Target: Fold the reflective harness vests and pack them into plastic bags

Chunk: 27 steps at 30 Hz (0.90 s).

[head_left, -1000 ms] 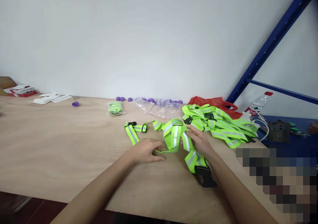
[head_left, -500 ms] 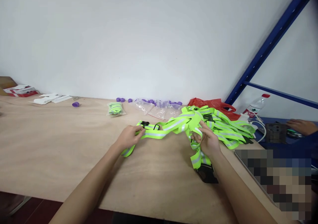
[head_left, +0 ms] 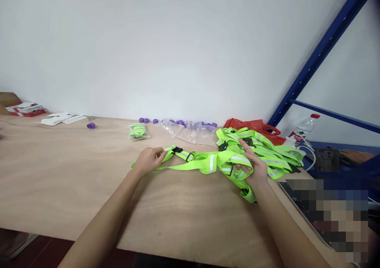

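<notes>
My left hand (head_left: 148, 160) is closed in a pinch on a neon-green reflective strap (head_left: 190, 166), close to its black buckle (head_left: 177, 150). The strap runs right across the table to my right hand (head_left: 254, 169). There, the index finger points out while the other fingers curl round loops of the webbing; part of the grip is hidden. Another strap end with a black clip hangs below that hand. Just behind lies a tangled pile of the same straps (head_left: 270, 151). A folded strap in a clear bag (head_left: 138, 130) sits beyond my left hand.
Clear plastic bags (head_left: 194, 135) and several purple caps (head_left: 144, 120) lie along the wall. A red bag (head_left: 252, 125) and a bottle (head_left: 305, 127) stand behind the pile. Papers (head_left: 62, 118) are at the left. At right are a blue frame (head_left: 317, 58) and another person's hand (head_left: 360, 157).
My left hand has moved slightly left, drawing the strap along. My right hand has shifted slightly right, and the strap end with a dark piece beneath it has swung up and partly out of sight.
</notes>
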Motion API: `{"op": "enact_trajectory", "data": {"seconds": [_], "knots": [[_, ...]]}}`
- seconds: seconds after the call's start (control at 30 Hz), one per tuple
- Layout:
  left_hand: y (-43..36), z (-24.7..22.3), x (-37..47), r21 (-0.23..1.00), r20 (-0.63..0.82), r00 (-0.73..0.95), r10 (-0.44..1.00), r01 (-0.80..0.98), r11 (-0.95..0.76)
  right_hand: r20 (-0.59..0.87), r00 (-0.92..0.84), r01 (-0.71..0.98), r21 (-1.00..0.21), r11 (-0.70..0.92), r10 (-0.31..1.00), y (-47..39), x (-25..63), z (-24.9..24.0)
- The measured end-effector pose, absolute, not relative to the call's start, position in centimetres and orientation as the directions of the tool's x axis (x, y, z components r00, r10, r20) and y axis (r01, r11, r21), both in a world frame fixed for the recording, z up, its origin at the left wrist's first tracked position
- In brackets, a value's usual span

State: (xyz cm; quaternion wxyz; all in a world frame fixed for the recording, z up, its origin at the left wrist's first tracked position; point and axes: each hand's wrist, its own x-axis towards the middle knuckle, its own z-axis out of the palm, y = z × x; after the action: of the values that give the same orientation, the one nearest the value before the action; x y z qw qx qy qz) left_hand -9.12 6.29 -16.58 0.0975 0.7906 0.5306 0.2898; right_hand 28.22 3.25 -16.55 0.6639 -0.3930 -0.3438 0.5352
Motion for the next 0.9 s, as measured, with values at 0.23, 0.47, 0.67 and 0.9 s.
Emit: {"op": "enact_trajectory", "data": {"seconds": [0.23,0.47,0.67,0.9], "knots": [[2.6,-16.8,-2.8,0.553,0.418,0.47,0.778,0.548,-0.628,0.046,-0.041,-0.394,-0.919,0.026,0.998,2.2,25.6,-16.7],[1.4,-18.4,1.0,0.688,0.282,0.415,0.865,0.542,-0.483,0.07,-0.34,-0.419,-0.904,-0.085,0.938,0.6,22.8,-16.8],[2.5,-18.5,0.0,0.656,0.412,0.38,0.828,0.507,-0.559,0.024,-0.421,-0.435,-0.883,-0.178,0.907,0.0,22.1,-16.5],[3.8,-17.6,-3.0,0.862,0.339,0.199,0.92,0.325,-0.388,0.048,-0.174,-0.448,-0.893,-0.036,0.984,0.8,24.5,-16.1]]}}
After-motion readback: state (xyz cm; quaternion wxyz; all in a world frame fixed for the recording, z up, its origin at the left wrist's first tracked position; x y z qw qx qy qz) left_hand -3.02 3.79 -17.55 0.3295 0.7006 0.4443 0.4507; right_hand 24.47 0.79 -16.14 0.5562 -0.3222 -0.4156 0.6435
